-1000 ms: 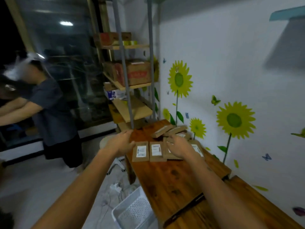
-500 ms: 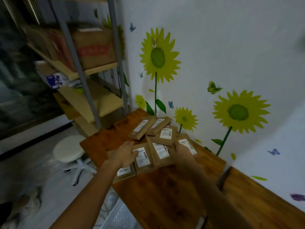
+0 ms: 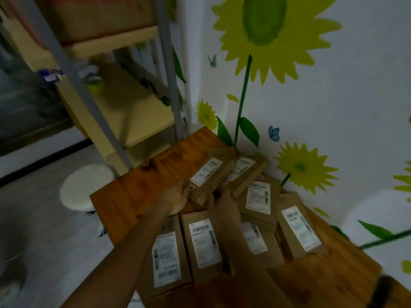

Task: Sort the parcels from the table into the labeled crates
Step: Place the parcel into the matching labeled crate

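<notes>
Parcels lie in a cluster on the table (image 3: 133,196), which stands in the corner against a white wall with sunflower (image 3: 264,30) stickers. Seven brown parcels show, each with a white label. Four lie flat in a near row; the left one (image 3: 165,256) hangs partly over the table's left edge, and the two forearms cross over this row, hiding parts of it. A fifth (image 3: 259,196) lies flat behind the row. Two more sit at the back, tilted, side by side: the back left parcel (image 3: 209,176) and the back right parcel (image 3: 246,170), the latter resting on the fifth.

Both hands meet at the near end of the back left parcel. The left hand (image 3: 176,196) cups its left corner with fingers curled round the edge. The right hand (image 3: 222,201) touches its near right corner; blur hides whether its fingers grip.

A metal shelf rack (image 3: 115,103) with wooden boards stands left of the table, carrying a cardboard box (image 3: 95,16). One white round stool (image 3: 85,185) stands on the floor just beside the table's left corner.
</notes>
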